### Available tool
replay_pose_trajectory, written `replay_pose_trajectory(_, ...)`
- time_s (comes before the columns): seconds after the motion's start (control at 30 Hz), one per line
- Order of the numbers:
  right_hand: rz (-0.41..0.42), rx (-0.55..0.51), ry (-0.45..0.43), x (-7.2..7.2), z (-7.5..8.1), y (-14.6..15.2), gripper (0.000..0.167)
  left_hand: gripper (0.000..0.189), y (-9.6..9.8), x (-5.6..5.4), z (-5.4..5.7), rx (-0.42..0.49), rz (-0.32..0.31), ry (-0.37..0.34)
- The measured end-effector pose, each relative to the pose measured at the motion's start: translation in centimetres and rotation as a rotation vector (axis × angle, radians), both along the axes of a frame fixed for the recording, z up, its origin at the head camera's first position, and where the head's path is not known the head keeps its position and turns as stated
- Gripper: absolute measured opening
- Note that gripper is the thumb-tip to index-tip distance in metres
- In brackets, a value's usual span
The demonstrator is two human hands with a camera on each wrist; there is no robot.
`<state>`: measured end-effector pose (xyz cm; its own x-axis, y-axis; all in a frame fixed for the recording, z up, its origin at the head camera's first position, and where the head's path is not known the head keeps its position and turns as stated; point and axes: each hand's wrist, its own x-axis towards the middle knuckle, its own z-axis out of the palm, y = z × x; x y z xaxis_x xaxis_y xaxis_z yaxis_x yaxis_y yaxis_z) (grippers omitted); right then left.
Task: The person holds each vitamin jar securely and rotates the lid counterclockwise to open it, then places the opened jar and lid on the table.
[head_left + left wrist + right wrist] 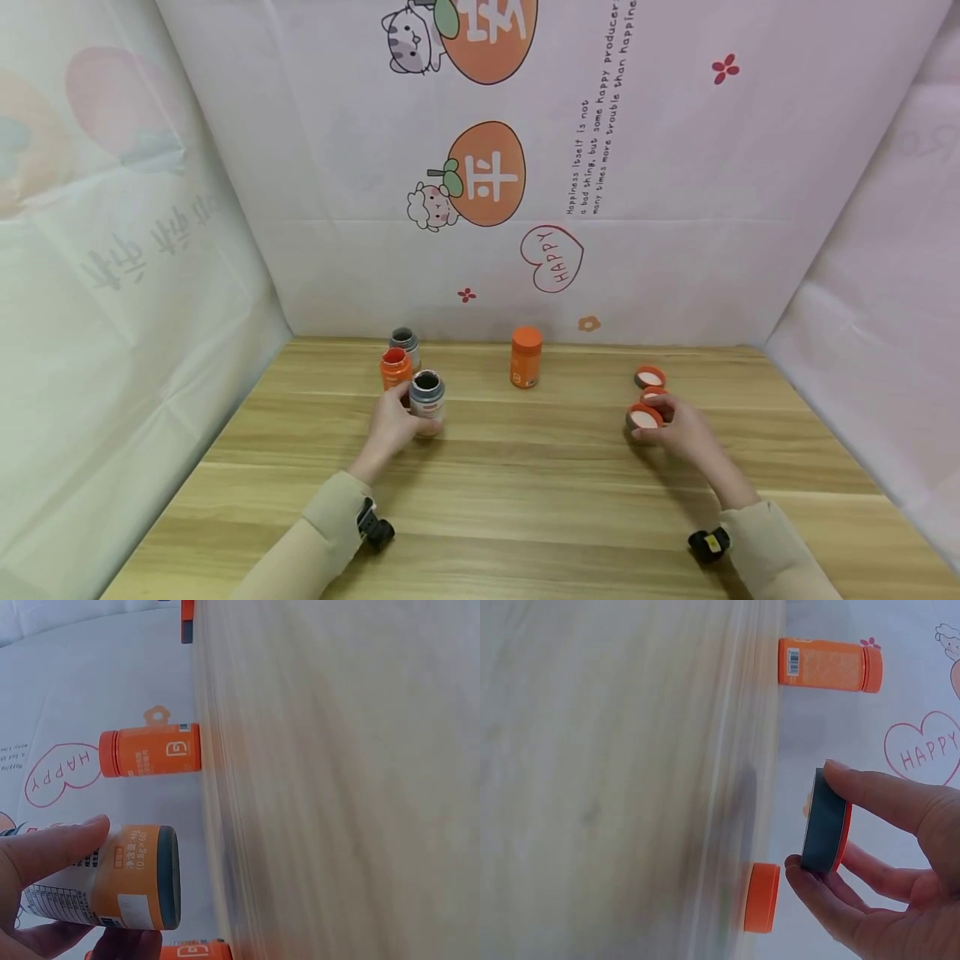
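Observation:
My left hand (388,427) grips an uncapped bottle (427,406) with a dark grey neck, its round mouth facing up. In the left wrist view this bottle (139,874) shows a white and orange label and a dark base, held slightly above the table. On the right, my right hand (686,433) pinches a cap (642,419) between thumb and fingers. The right wrist view shows the cap (825,821) dark grey outside with an orange edge, raised off the table. Just beyond it lie an orange cap (654,393) and another cap (649,377), white inside.
An open orange bottle (395,370) and an open grey-necked bottle (405,343) stand behind my left hand. A capped orange bottle (526,358) stands at the back middle of the wooden table (517,492). Printed white sheets (675,250) wall the back and sides.

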<state>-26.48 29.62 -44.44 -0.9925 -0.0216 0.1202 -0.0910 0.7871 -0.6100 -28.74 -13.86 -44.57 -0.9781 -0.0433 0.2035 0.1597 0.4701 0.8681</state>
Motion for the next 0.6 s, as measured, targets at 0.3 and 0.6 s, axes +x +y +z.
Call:
replay_pose_trajectory(0.3, 0.005, 0.039, 0.021, -0.1, -0.1, 1.0, 0.062, 0.057, -1.1, -0.2, 0.0, -0.033, 0.017, -0.018)
replay_pose_trajectory(0.6, 0.000, 0.078, -0.002, -0.2, -0.1, 1.6, 0.061, 0.060, -2.0, -0.4, -0.1, -0.058, 0.028, -0.038)
